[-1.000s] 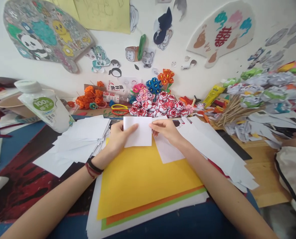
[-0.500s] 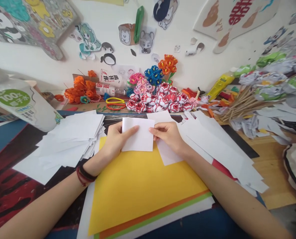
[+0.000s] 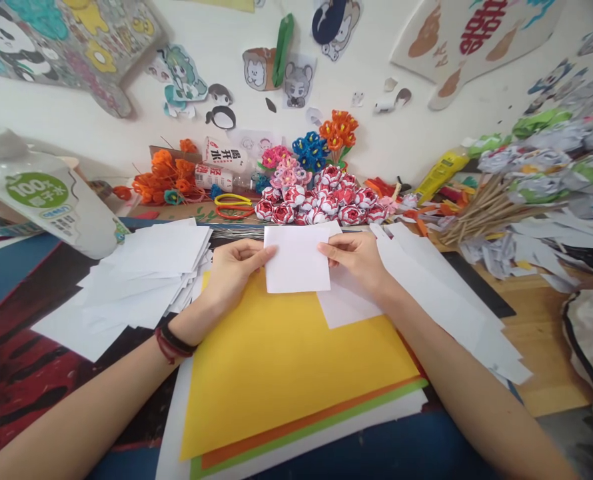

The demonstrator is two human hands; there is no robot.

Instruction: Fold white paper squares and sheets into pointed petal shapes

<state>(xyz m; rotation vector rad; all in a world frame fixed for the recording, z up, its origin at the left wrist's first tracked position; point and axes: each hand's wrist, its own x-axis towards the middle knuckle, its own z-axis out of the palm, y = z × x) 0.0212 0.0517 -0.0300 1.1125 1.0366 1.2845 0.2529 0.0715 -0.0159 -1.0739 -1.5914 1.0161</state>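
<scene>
A small white square of paper (image 3: 297, 260) is held up between my two hands, above the far part of a yellow sheet (image 3: 296, 373). My left hand (image 3: 236, 270) pinches its left edge, thumb in front and fingers behind. At the right edge my right hand (image 3: 356, 261) grips it the same way. Another white paper piece (image 3: 349, 310) lies on the yellow sheet, partly beneath my right hand. Orange, green and white sheets show under the yellow one. Whether the held square is folded, I cannot tell for sure.
To the left lies a pile of white paper (image 3: 141, 280) beside a large white bottle (image 3: 46, 193). Long white paper strips (image 3: 436, 293) lie at right, near a bundle of wooden sticks (image 3: 481, 207). Red-and-white paper flowers (image 3: 321, 200) are heaped at the back by the wall.
The white square has shifted right and slightly up in view. My left thumb has slid from its middle to its left edge; my right hand has moved right with it.
</scene>
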